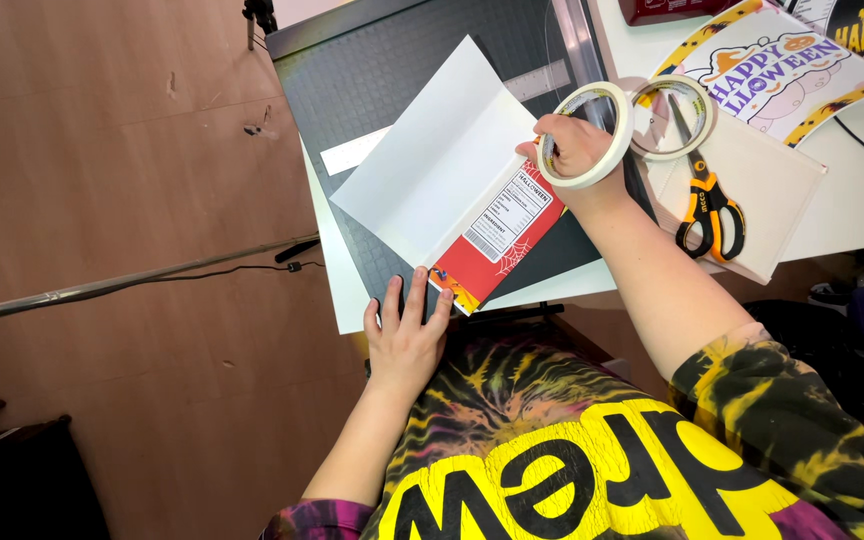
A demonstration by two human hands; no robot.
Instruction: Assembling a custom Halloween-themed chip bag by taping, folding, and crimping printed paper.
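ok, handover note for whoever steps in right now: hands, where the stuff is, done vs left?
Left hand: flat, fingertips pinning the near corner of the red printed wrapper on the dark cutting mat.
Right hand: holds a tape roll at the wrapper's far end.
White sheet lies folded, partly over the wrapper.
Second tape roll and orange-handled scissors sit to the right on a white board.
Done: wrapper and sheet laid out. Left: no tape visibly applied yet.

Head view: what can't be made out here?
- Right hand: fingertips hidden by the tape roll it grips.
- Red wrapper: mostly covered by the folded white sheet.
- Scissors: blade tips hidden behind a second tape roll.
- Printed poster: cropped by the top edge.
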